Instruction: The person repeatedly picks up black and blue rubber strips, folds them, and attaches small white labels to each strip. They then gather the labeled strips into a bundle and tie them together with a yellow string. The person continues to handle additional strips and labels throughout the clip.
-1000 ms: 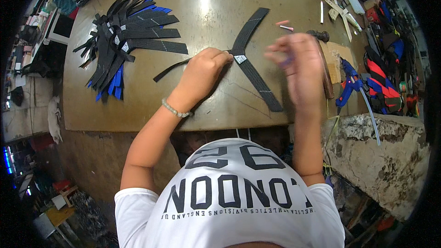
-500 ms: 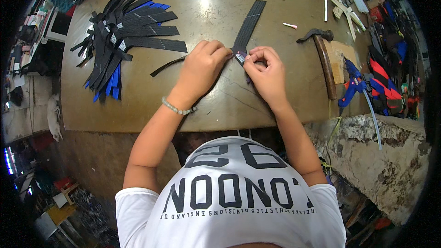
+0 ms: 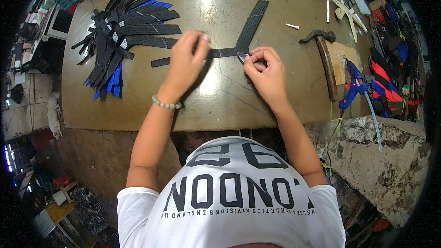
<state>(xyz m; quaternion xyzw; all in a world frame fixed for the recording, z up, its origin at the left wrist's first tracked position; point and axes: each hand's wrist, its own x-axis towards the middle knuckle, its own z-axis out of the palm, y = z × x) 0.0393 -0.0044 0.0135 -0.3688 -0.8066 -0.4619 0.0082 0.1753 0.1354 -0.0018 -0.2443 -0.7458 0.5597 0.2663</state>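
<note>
A black webbing strap [image 3: 221, 53] lies on the table, bent into two legs: one runs left beneath my left hand, the other slants away to the far right. My right hand [image 3: 268, 70] pinches the strap at its bend, where a small whitish tag [image 3: 242, 57] shows by the fingertips. My left hand [image 3: 187, 62] hovers above the left leg, slightly blurred, its thumb apart from the fingers and nothing visible in it. To the left is a heap of similar black straps [image 3: 149, 29], some with blue pieces [image 3: 115, 80] among them.
A hammer [image 3: 327, 66] lies on the right, beside a brown board [image 3: 339, 62] and a blue glue gun [image 3: 353, 82]. Beyond are a small white-and-pink stick [image 3: 292, 26], a white stick [image 3: 328, 11] and crossed pale pieces [image 3: 349, 16]. Loose dark threads [image 3: 243, 87] lie near my right hand.
My left hand has let go near the bend and moved left and up. The strap's left leg now lies flatter, showing its broad face. My right hand keeps its pinch.
</note>
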